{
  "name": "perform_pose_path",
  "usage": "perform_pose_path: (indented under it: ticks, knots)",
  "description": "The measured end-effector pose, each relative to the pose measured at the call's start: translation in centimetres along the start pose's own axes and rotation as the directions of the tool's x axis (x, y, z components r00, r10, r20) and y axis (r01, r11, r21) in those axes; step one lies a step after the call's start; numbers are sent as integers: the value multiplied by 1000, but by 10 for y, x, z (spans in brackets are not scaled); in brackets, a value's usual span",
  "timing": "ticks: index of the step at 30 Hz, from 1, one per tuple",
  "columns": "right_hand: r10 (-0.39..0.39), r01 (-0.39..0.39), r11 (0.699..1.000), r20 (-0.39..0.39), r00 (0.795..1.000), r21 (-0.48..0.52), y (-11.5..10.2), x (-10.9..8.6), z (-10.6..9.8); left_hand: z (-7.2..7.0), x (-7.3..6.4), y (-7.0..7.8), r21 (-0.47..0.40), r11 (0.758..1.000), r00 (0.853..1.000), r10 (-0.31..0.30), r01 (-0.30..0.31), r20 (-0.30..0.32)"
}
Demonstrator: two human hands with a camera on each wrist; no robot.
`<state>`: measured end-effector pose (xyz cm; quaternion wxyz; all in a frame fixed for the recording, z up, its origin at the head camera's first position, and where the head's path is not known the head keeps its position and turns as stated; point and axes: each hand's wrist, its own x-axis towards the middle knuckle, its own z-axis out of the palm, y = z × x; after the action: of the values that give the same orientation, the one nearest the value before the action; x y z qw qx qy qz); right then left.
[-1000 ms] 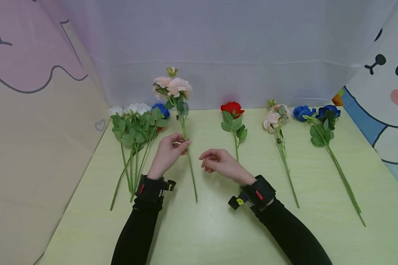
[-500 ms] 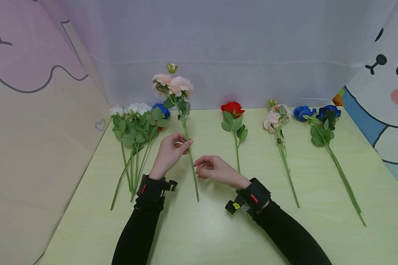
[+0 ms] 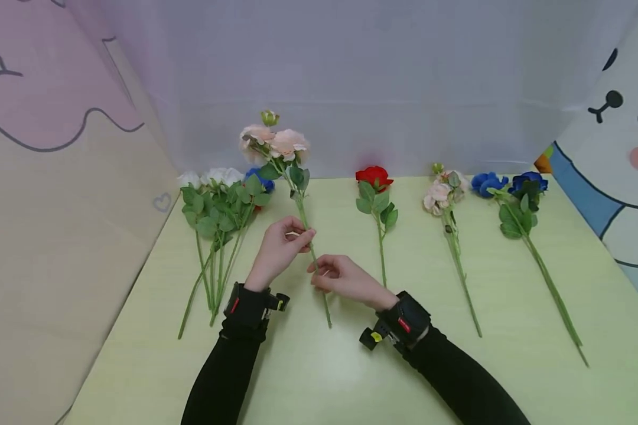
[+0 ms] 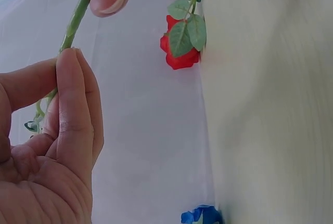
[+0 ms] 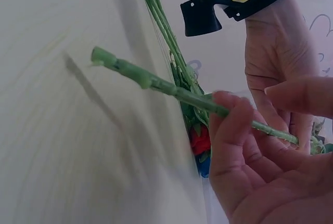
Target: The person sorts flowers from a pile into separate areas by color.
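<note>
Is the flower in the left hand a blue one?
No, the left hand holds a green-stemmed flower spray with pale pink, ruffled petals.

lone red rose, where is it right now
In the head view, right of centre: the red rose lies between the held pink flower and the lying pink flower.

Colour reference: pale-pink flower (image 3: 289,144), green stem (image 5: 161,84).
Relative to the left fingers (image 4: 72,99): white flowers (image 3: 223,176) to the left; red rose (image 3: 373,177), blue flowers (image 3: 489,184) to the right; pale yellow-green table (image 3: 319,378), faintly wood-grained, below; lilac-grey backdrop (image 3: 404,59) beyond; black sleeves (image 3: 225,366) behind.
</note>
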<state>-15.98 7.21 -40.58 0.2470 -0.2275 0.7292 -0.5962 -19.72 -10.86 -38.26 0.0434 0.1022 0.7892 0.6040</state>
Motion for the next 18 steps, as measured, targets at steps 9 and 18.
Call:
perform_pose_path:
  ticks: [9,18]
  knots:
    - [-31,30,998,8,1000,50,3,0,8,4,-3,1,12,1000,1000,-4,4,5]
    - [-78,77,996,-30,996,-33,4,1,12,10,-13,29,96,995,1000,-24,23,8]
